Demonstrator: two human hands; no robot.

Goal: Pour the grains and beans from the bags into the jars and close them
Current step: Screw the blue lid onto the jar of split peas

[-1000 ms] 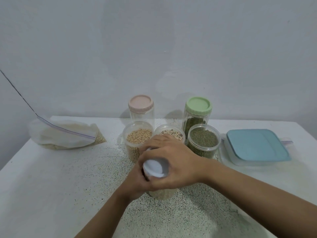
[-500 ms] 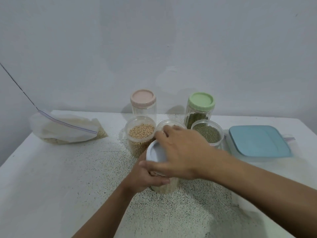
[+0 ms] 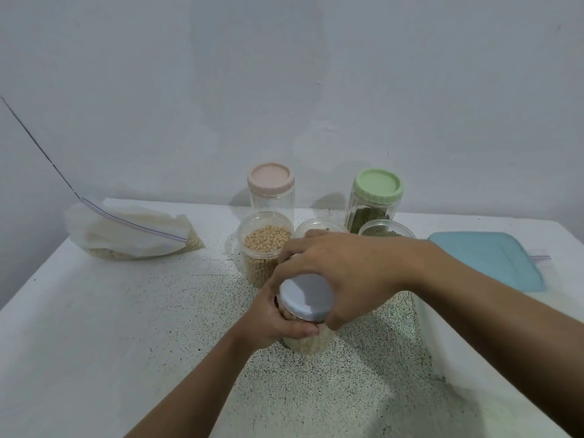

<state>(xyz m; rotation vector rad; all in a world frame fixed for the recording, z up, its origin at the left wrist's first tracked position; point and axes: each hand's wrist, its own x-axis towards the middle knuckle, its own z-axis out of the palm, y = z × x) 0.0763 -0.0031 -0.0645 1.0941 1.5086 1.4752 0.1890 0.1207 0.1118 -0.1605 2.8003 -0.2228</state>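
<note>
The left hand (image 3: 275, 320) grasps the body of the jar (image 3: 311, 343), fingers curled round it. The right hand (image 3: 344, 273) grips the white lid (image 3: 305, 298) on the jar's mouth. The jar stands on the speckled table (image 3: 126, 343), just in front of 3 open jars (image 3: 265, 245). The bag (image 3: 126, 235) lies well apart at the left.

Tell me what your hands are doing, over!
Left hand grips the front jar. Right hand grips its white lid, on top. Open jar of pale beans just behind, not blocking.
</note>
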